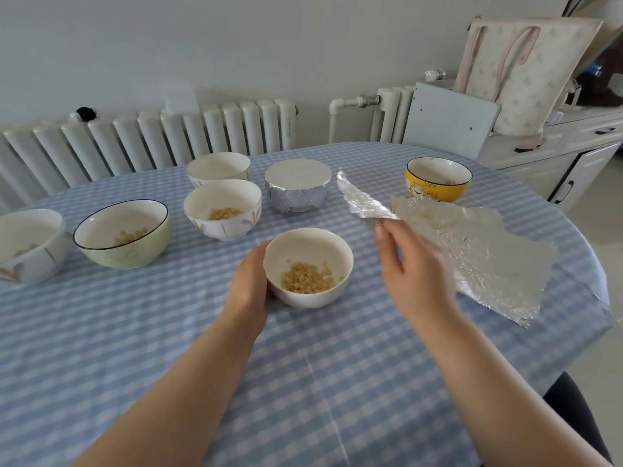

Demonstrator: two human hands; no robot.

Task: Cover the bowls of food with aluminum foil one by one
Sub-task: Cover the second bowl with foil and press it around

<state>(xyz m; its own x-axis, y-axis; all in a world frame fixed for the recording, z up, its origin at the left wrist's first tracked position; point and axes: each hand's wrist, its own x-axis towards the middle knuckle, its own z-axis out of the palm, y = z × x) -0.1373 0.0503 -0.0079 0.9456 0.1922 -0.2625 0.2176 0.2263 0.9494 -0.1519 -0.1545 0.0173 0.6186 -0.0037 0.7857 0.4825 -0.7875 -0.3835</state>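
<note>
Left hand (249, 284) is cupped against the left side of the small white bowl (308, 267), fingers curved round its wall, so it's gripping that bowl where it sits near the middle of the table (168, 332). The bowl has a little heap of pale yellow food bits in the bottom and is uncovered.

Right hand (413, 264) is raised just right of that bowl, pinching a sheet of foil (478, 251) at its near-left edge between thumb and fingertips; the other fingers are loosely bent. The foil is crinkled and partly lifted: one corner flap sticks up and points far-left toward the wrapped bowl, while the rest runs off to the near right, with its long axis going from far-left to near-right and the far end lying by the table's right edge.

Other bowls: a foil-wrapped bowl (297, 188) at the far middle, already covered. A yellow bowl (437, 179) at the far right, open, can't really tell what's inside. Left of the wrapped one, two white patterned bowls, the nearer one (222, 208) with the same yellow food, the farther one (219, 168) too blurry to say. Further left, a green bowl (123, 234) with food, and a white bowl (28, 246) at the left edge.
</note>
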